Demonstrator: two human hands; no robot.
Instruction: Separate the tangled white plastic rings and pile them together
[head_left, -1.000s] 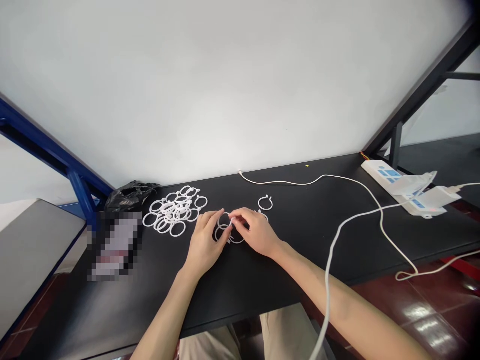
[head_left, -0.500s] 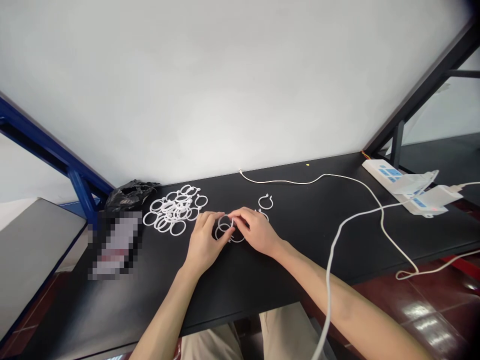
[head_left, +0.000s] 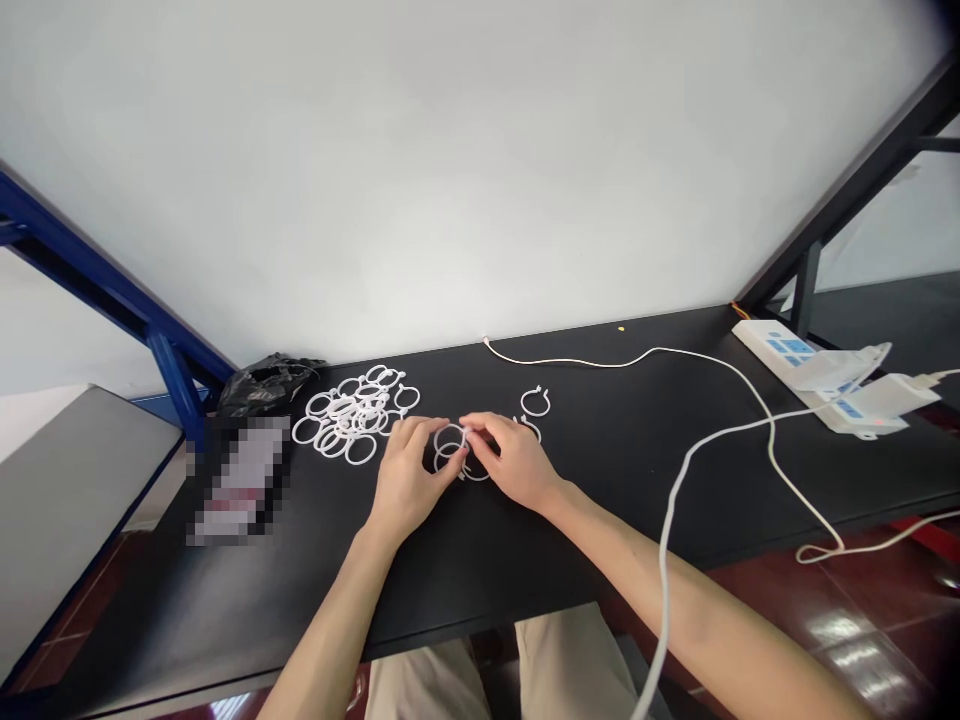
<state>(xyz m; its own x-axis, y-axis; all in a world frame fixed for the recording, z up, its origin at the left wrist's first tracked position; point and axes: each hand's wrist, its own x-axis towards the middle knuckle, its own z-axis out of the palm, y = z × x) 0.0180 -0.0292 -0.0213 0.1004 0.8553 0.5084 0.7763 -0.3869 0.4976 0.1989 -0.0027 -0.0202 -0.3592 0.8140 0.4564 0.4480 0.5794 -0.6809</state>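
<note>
Between my two hands is a thin white plastic ring (head_left: 450, 427). My left hand (head_left: 409, 473) grips it from the left, thumb and fingers curved around its side. The fingertips of my right hand (head_left: 512, 455) pinch its right side. More white rings (head_left: 477, 478) lie on the table just under my hands, partly hidden by them. Beyond my right hand, an open ring (head_left: 535, 403) with small knobs at its gap lies flat, and another is partly covered by the hand. A heap of white rings (head_left: 352, 415) lies to the left of my left hand.
A black plastic bag (head_left: 270, 380) and a blurred-out item (head_left: 244, 480) lie at the left of the black table (head_left: 465, 570). At the right is a white power strip (head_left: 817, 375). A white cable (head_left: 667, 540) hangs across the view over my right forearm.
The view has shifted slightly. Both hands keep their hold on the ring in nearly the same place, with the right fingertips a little more closed on its side.
</note>
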